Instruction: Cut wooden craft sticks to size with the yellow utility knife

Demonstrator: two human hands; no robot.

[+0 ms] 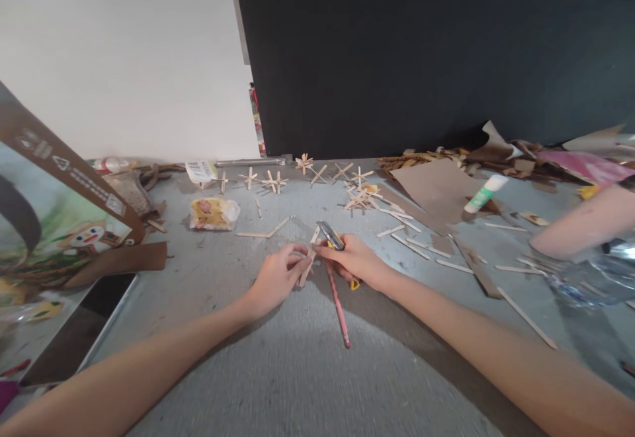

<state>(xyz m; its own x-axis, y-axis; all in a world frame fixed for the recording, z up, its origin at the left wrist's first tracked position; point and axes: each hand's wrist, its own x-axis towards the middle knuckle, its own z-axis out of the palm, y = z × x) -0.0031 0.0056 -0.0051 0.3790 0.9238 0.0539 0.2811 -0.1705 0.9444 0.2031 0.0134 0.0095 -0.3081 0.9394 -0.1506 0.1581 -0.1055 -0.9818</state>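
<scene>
My left hand [278,279] is closed on a wooden craft stick [306,270], pinching it between thumb and fingers. Wrapped round a yellow utility knife [331,236], my right hand [354,257] has the knife's metal end pointing up and away. That hand's fingertips are at the stick's upper part; whether they touch it, I cannot tell. A pink pencil [340,311] lies just below my right hand. Beyond my left hand are two craft sticks [268,233] that meet at an angle, and a short stick piece [258,208].
Several crossed-stick shapes [272,182] line the back. Loose sticks [411,245], cardboard [434,189] and a glue stick [486,194] lie right, near another person's arm [588,222]. At left are a phone [79,331], a printed bag [64,192] and a yellow packet [213,214].
</scene>
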